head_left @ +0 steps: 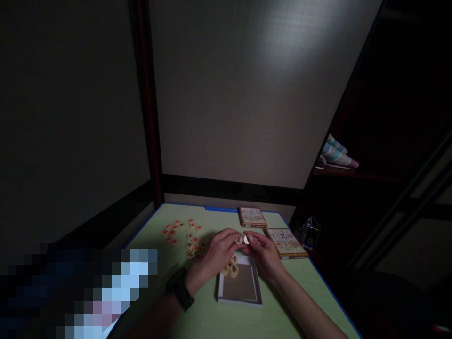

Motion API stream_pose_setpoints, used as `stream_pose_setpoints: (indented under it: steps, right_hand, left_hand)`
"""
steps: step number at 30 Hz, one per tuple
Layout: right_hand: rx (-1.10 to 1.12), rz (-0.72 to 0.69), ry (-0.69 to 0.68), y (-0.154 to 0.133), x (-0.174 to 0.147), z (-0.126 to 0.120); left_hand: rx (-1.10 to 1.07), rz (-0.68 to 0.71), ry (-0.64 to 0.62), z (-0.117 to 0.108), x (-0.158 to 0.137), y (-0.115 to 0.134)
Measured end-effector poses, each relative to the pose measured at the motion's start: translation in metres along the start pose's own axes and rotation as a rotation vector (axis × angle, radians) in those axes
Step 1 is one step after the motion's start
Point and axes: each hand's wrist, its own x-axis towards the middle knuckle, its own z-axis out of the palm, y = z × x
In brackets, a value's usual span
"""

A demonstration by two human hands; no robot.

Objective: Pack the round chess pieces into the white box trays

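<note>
My left hand, with a dark watch on the wrist, pinches a round wooden Chinese chess piece with a dark character on it. Right beside it, my right hand grips a second round chess piece by its edge. Both hands are above the far end of an open shallow box tray with pale walls and a brown bottom. Several black-marked pieces lie in its far left corner, partly covered by my left hand. Left of that hand, more pieces with dark or red characters lie loose on the table.
Red-marked pieces are spread on the green table, which has a blue edge. Two printed boxes stand at the right: one printed box at the back, another printed box nearer. A wall panel rises behind the table.
</note>
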Motion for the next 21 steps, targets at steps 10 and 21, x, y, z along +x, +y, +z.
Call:
stream_pose_setpoints:
  steps: [10,21]
  right_hand:
    - [-0.096,-0.104,-0.02,0.001,0.0019,-0.0009]
    - [-0.268,-0.171,-0.112,0.0081,-0.0007,0.002]
  left_hand:
    - [0.107,-0.069,0.003,0.0007,-0.0026,-0.0021]
    - [0.167,0.004,-0.029,0.0035,-0.0023,0.0035]
